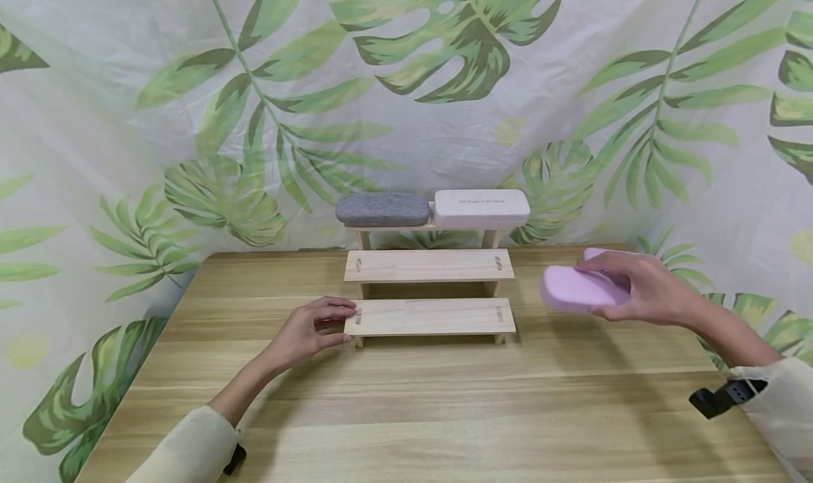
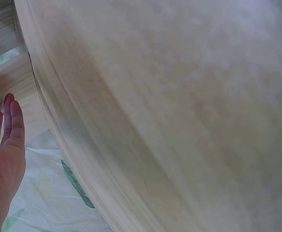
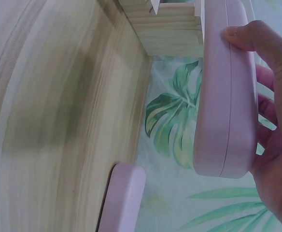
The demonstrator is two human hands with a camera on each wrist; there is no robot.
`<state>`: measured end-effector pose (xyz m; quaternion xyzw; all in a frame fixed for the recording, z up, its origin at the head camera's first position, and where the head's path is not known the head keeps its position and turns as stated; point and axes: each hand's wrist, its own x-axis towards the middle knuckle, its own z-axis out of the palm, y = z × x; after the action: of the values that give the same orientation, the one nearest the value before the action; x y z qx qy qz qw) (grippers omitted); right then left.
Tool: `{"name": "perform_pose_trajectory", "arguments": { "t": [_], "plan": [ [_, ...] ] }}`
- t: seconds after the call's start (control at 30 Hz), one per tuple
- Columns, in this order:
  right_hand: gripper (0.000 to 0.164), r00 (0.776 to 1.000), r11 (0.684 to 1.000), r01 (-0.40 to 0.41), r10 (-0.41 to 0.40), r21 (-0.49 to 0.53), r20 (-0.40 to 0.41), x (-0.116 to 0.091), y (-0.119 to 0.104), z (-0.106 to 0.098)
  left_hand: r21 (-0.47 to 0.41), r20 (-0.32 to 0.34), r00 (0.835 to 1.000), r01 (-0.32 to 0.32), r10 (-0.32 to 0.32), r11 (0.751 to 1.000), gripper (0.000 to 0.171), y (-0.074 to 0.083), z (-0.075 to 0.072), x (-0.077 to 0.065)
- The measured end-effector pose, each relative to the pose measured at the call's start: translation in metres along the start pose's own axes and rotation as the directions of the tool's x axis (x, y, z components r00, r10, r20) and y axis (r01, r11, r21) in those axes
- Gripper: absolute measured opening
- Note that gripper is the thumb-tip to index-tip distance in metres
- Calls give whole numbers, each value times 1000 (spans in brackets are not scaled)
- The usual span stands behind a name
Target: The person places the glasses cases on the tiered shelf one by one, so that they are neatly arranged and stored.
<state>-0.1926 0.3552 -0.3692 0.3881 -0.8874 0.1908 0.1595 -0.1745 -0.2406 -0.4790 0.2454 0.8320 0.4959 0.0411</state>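
Note:
My right hand (image 1: 651, 285) grips a pink glasses case (image 1: 571, 290), held above the table to the right of a wooden three-step stand (image 1: 432, 318). In the right wrist view, the thumb presses one side of this closed case and the fingers lie behind it. A second pink case (image 3: 124, 200) lies on the table, mostly hidden by the hand and held case in the head view. At the lowest step's left end, my left hand (image 1: 308, 335) holds the board, fingers at its rear corner and thumb at its front. The top step bears a grey fabric case (image 1: 383, 209) and a white case (image 1: 481, 209).
The stand's middle step (image 1: 425, 265) is a bare board. The wood-grain table (image 1: 406, 412) ends just behind the stand, where a leaf-print cloth (image 1: 432, 137) hangs. Dark straps with small devices (image 1: 727, 398) sit at both sleeve cuffs.

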Motion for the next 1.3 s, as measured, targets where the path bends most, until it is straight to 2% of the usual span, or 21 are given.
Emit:
{"name": "perform_pose_trajectory", "arguments": {
  "t": [0.57,0.83,1.07,1.3],
  "plan": [
    [67,998,997,66,-65,-42,27,28,-12,-2,8,-3,1000,-14,14,1000,43,-1,0,0],
    [66,997,997,68,-67,-36,45,42,-20,-1,72,-16,999,-28,30,997,43,-1,0,0],
    [65,996,997,79,-79,-22,35,50,-25,2,15,-12,1000,-8,8,1000,43,-3,1,0],
    [63,996,996,88,-87,-17,29,60,-32,6,3,-12,1000,-8,8,1000,43,-3,1,0]
  ]
}}
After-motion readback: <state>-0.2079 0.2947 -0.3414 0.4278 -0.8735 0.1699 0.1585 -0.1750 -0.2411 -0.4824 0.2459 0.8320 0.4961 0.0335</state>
